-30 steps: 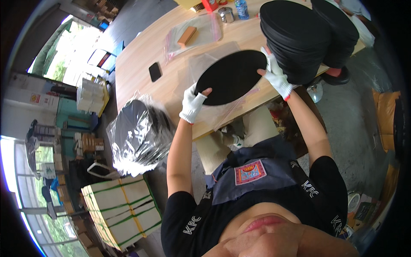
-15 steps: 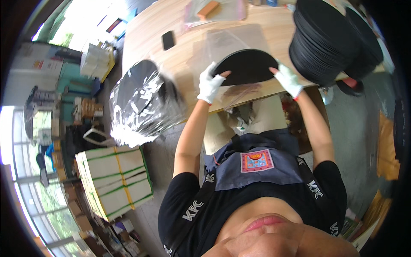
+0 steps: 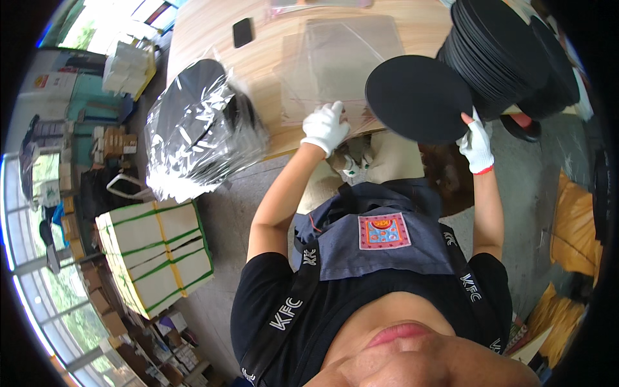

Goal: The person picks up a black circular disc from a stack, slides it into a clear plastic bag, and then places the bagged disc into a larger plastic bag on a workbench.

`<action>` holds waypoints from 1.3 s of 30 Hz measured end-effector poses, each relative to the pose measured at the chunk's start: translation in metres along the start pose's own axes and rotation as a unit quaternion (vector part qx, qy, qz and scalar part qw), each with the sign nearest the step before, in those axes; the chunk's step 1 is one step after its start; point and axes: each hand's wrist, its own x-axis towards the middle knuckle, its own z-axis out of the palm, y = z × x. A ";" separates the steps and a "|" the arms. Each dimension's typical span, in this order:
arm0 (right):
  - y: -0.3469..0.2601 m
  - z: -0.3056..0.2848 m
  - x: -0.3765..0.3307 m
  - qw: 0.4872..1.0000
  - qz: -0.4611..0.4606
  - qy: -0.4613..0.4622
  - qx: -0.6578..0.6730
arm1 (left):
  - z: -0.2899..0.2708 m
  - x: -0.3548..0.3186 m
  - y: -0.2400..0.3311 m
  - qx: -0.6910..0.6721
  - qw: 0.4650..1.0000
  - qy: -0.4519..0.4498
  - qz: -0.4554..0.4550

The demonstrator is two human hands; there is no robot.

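In my right hand (image 3: 476, 145), gloved in white with a bare thumb tip, I grip a flat round black disc (image 3: 418, 98) by its right edge. The disc tilts over the table's front edge, beside a tall stack of similar black discs (image 3: 493, 61). My left hand (image 3: 324, 131), also in a white glove, is over the near edge of the clear plastic bags (image 3: 351, 61), its fingers curled together. Whether it pinches a bag's edge is hidden. To its left stand black discs wrapped in shiny clear plastic (image 3: 205, 132).
On the wooden table (image 3: 271, 68) lie a dark phone (image 3: 243, 32) and, at the far edge, more plastic bags (image 3: 316, 6). A second stack of black discs (image 3: 556, 68) stands at the right. A strapped pale box (image 3: 155, 255) sits on the floor at the left.
My left hand has let go of the disc and come down to the bags' near edge. My right hand has carried the disc rightward, turning its flat face toward me.
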 end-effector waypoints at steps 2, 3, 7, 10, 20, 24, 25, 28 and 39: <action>-0.001 -0.021 -0.009 0.999 0.015 -0.010 -0.039 | 0.054 0.009 -0.001 0.060 0.998 0.018 -0.027; -0.003 -0.013 -0.023 0.999 0.033 -0.014 -0.031 | 0.060 0.015 -0.003 0.059 0.998 0.013 -0.027; 0.002 -0.021 -0.050 0.989 0.129 -0.026 -0.075 | 0.046 0.022 -0.014 0.009 1.000 -0.018 -0.010; 0.019 -0.016 -0.053 0.981 0.163 -0.075 -0.078 | 0.028 0.010 0.000 -0.014 1.000 -0.015 0.014; 0.038 0.005 -0.047 0.972 0.192 -0.123 -0.048 | 0.027 -0.002 -0.006 0.013 1.000 -0.016 0.013; 0.036 0.005 -0.047 0.972 0.190 -0.129 -0.049 | 0.041 0.006 -0.018 0.024 1.000 0.004 -0.017; 0.037 0.006 -0.045 0.971 0.190 -0.135 -0.046 | 0.043 0.006 -0.023 0.002 0.999 0.018 -0.027; 0.042 0.014 -0.035 0.973 0.188 -0.130 -0.033 | 0.050 -0.003 -0.037 -0.128 0.989 0.057 -0.055; 0.156 0.067 0.027 0.991 0.058 -0.059 0.105 | 0.039 -0.027 -0.045 -0.226 0.953 0.192 -0.066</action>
